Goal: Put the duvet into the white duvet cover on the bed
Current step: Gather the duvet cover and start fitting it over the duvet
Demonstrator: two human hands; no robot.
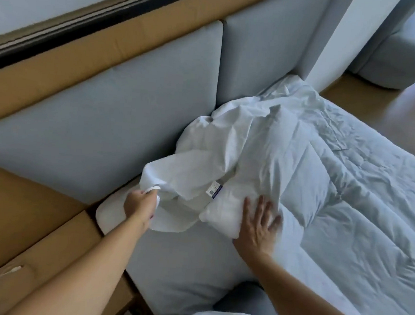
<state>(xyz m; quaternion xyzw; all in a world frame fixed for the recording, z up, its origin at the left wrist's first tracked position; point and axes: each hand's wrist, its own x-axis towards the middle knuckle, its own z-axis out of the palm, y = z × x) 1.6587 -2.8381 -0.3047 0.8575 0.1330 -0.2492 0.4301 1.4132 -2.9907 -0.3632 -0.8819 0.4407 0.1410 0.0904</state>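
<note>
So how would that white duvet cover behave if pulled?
Likely floppy: the duvet cover sags in creased folds from the left hand. Probably light: that one grip holds a bunch up. It should crumple, not slide whole, where the right hand presses flat.

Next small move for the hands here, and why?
Probably the left hand should draw the edge it grips of the white duvet cover down over the duvet corner. That corner, with its label, lies bare under the flat right hand, while the cover sits bunched by the headboard.
</note>
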